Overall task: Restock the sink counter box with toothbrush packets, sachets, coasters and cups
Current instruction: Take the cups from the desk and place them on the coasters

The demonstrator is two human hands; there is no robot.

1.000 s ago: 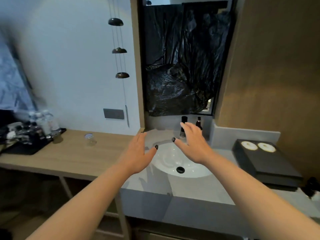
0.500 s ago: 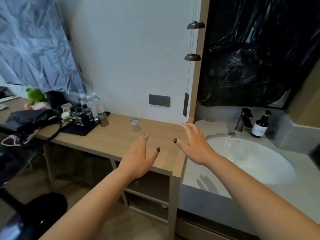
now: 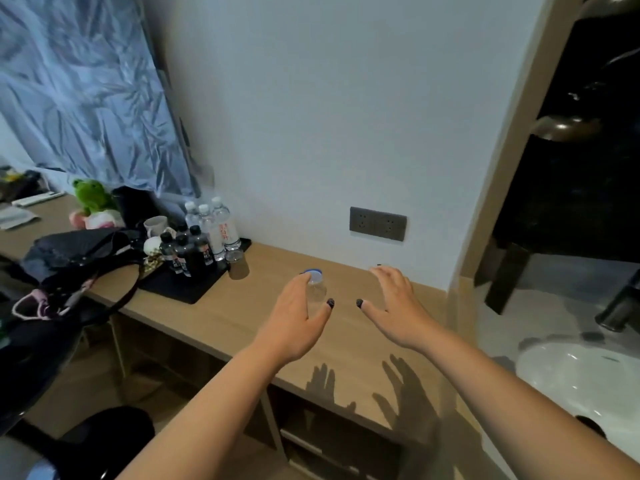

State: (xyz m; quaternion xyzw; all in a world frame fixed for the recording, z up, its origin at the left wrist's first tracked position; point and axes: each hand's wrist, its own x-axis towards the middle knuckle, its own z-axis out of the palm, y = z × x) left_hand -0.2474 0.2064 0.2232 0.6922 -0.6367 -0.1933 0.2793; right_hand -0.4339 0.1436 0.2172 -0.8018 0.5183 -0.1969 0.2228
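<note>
Both hands spread, empty: left hand [image 3: 294,320] beside small jar [image 3: 316,285] at frame centre, right hand [image 3: 394,306] clear. Careless reach may topple jar.

Surface: long light wooden counter [image 3: 214,317].
On it: small clear glass jar with blue lid [image 3: 316,285], black rectangular tray [image 3: 180,284] of bottles, dark bag [image 3: 72,252].
</note>
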